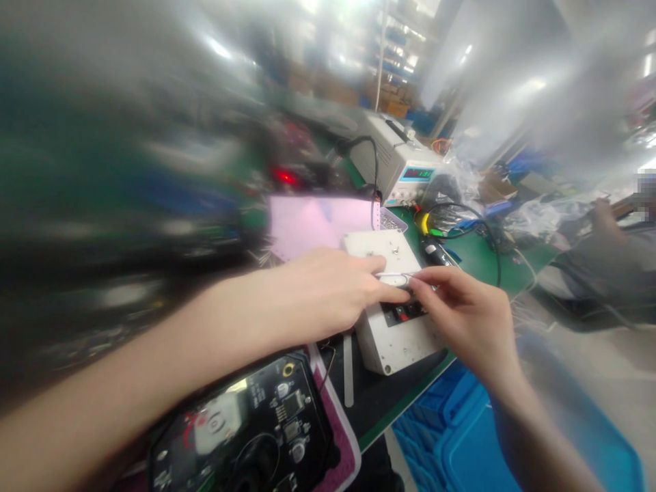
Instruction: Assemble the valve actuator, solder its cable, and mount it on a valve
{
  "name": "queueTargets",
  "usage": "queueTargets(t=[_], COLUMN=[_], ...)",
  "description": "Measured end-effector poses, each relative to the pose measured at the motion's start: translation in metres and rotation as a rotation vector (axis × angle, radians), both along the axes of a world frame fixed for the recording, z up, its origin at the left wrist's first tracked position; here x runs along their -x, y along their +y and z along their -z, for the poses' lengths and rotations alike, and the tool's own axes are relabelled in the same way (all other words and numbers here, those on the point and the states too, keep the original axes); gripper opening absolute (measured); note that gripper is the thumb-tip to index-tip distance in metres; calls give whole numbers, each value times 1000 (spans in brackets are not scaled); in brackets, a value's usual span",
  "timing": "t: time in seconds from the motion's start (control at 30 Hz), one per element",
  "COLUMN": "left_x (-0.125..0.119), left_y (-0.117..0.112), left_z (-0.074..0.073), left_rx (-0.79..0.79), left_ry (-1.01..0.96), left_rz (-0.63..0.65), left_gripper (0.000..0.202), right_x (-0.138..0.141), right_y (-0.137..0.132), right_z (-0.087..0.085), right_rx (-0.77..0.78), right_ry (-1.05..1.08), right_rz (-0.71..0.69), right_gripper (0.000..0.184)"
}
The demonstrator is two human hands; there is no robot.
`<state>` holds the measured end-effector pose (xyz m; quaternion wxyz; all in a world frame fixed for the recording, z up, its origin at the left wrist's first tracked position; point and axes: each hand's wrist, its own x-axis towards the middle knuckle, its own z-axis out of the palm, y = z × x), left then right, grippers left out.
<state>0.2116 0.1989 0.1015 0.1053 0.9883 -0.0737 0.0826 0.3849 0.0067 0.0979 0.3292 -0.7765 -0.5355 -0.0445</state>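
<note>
A pale box [397, 355] with black and red parts set in its top lies at an angle near the bench edge. My left hand [333, 287] rests over the box from the left, two fingers stretched out and apart on its top. From the right, my right hand [466, 307] comes in with thumb and forefinger pinched on a thin white wire [392, 275]. The wire runs across the box top between my two hands; its left end is hidden by my left fingers. Below my left forearm lies a black circuit board assembly [297, 410] on a purple, pale-edged mat [346, 437].
A power supply [410, 174] with a lit display stands behind the box. Near it are pink paper [322, 222], a small tray of metal bits [392, 220], a black cylindrical tool [435, 253] and cables. Blue bins [471, 437] sit below the edge; another person's arm [605, 225] is at right.
</note>
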Motion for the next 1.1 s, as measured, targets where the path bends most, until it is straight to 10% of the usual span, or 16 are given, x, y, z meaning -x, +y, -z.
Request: queueTargets(t=[1.1], left_x=[-9], left_y=[-4], left_z=[-9], left_rx=[-92], left_ry=[-49], left_rz=[11], left_gripper=[58], right_x=[-13], right_y=[2], right_z=[-4], right_rx=[-87], right_ry=[-179], right_rz=[-206], right_gripper=[15])
